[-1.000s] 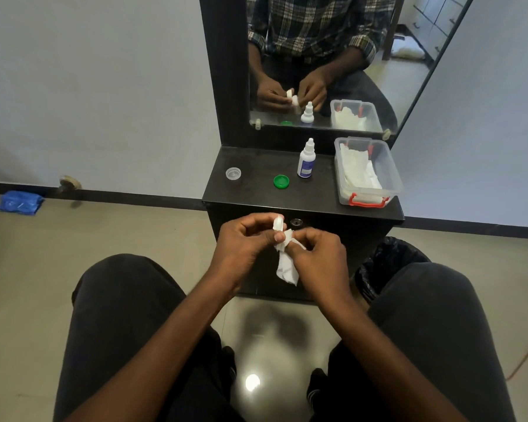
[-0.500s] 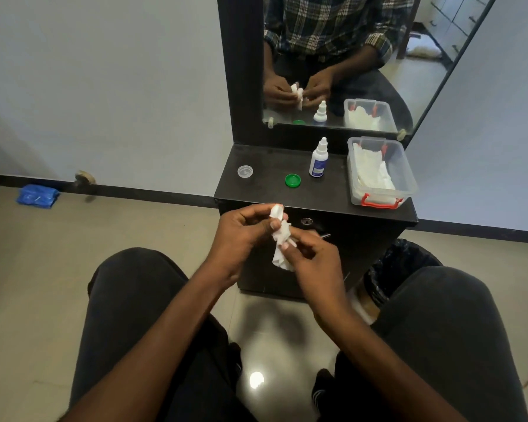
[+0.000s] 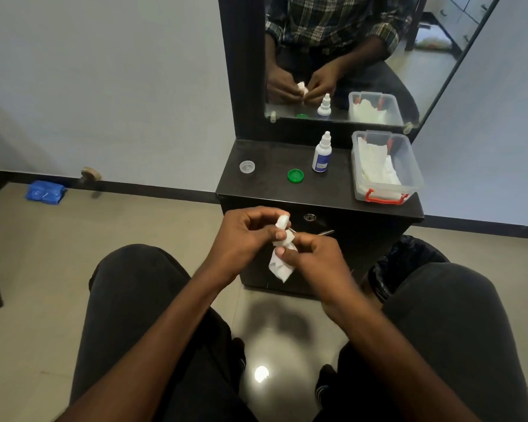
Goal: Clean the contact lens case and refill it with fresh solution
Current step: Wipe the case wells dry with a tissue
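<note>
Both hands are up in front of the bench (image 3: 256, 190), working over the person's lap. The left hand (image 3: 244, 236) has its fingers curled round the white case (image 3: 282, 222), pinching it at the top, while the right hand (image 3: 313, 254) pinches a tissue (image 3: 281, 266) against it, thumb pressed into the wad, the loose end hanging below. This looks like the wipe-out step (the drying half of the cleaning, by the look of things). To do it well, the left hand should hold the case steady by its rim and let the right twist a tissue corner down into the well, turning it right round so no film is left at the bottom edge; a fresh fold for the second well would be wise. How deep the tissue sits inside cannot be told from here. Back on the bench, the green cap (image 3: 295, 175) and the clear cap (image 3: 247, 166) lie well apart, both off, with the bottle (image 3: 321, 153) upright just beside the green one and a tub (image 3: 409, 166) of spare tissues at the right end. Refilling has not begun yet.
</note>
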